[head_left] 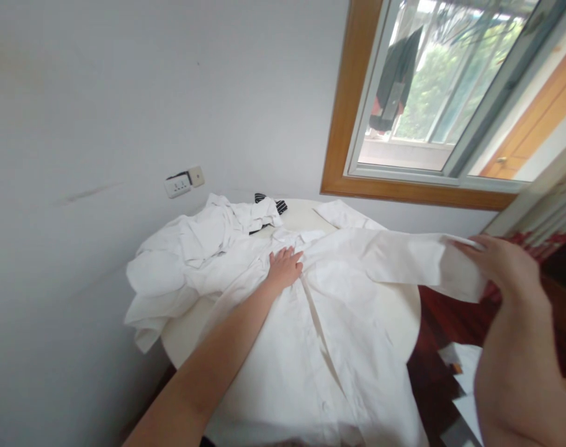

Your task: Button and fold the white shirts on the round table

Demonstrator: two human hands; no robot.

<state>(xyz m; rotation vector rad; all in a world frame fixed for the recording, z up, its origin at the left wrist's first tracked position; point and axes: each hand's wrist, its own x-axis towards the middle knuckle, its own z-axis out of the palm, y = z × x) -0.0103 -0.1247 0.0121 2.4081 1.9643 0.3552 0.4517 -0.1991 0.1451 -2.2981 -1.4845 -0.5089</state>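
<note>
Fingers [290, 253] of left hand [284, 269] half-spread on shirt [274, 366]; right hand [509, 264] grips sleeve [406, 256].

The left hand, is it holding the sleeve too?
No, the left hand lies on the front of the shirt, while the right hand holds the sleeve out to the side.

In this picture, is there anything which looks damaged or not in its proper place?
Yes. The white socket on the wall looks badly fitted: a dark, ragged gap shows along its top edge, near the beige plate. Farther left, a grey smear marks the wall.
</note>
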